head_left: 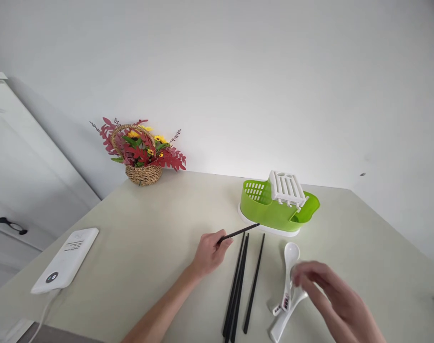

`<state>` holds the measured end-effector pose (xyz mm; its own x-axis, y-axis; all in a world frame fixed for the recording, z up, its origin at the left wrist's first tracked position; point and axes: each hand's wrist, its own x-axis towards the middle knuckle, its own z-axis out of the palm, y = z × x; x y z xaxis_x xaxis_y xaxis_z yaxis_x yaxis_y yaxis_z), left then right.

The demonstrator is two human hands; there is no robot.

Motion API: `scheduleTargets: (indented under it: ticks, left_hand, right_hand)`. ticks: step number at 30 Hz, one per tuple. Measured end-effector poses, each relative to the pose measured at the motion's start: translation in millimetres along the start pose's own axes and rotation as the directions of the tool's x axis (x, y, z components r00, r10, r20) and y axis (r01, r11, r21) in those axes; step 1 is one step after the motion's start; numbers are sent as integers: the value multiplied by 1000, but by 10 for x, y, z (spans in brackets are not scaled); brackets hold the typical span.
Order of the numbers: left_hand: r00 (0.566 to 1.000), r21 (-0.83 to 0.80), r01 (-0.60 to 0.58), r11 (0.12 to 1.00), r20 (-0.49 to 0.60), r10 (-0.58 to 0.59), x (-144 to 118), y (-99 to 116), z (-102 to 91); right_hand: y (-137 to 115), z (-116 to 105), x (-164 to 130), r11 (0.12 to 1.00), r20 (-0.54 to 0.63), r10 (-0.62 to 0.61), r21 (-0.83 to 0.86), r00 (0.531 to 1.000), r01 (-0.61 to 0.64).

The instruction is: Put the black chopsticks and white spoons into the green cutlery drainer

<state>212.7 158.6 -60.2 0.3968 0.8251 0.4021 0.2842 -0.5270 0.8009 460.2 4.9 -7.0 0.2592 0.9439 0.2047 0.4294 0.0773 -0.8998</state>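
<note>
Your left hand (210, 251) closes around one black chopstick (242, 231), likely light and stiff, best pinched behind its tip. Loose chopsticks (236, 290) lie just right, before the green rack (269, 213); then come white spoons (292, 252), probably slick and breakable, best lifted by the handle, your half-curled right hand (333, 297) blurred beside them, its hold impossible to tell.

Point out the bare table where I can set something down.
Widest: the table between the white device and the left grip, reaching back to the flower basket. Another lies right of the green rack, beyond the right grip, out to the table's right edge. Crowded: in front of the rack, where black chopsticks and white spoons lie close together.
</note>
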Motion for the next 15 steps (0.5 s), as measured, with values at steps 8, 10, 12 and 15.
scheduleTargets:
  ticks: [8,10,12,15]
  left_hand:
    - [999,-3,27,1000,-31,-28,37,-1,-60]
    - [998,-28,43,999,-38,-44,36,-38,-74]
    - [998,-44,59,997,-26,-60,32,-73,-81]
    - [997,-51,66,997,32,-65,25,-102,-78]
  right_hand:
    - [-738,656,848,983,357,-182,36,916,181]
    - [-857,747,955,963,350,-252,-1,902,269]
    - [-938,784,1015,932,317,-330,-42,889,360]
    - [-1019,717,1069,895,292,-380,-125,878,429]
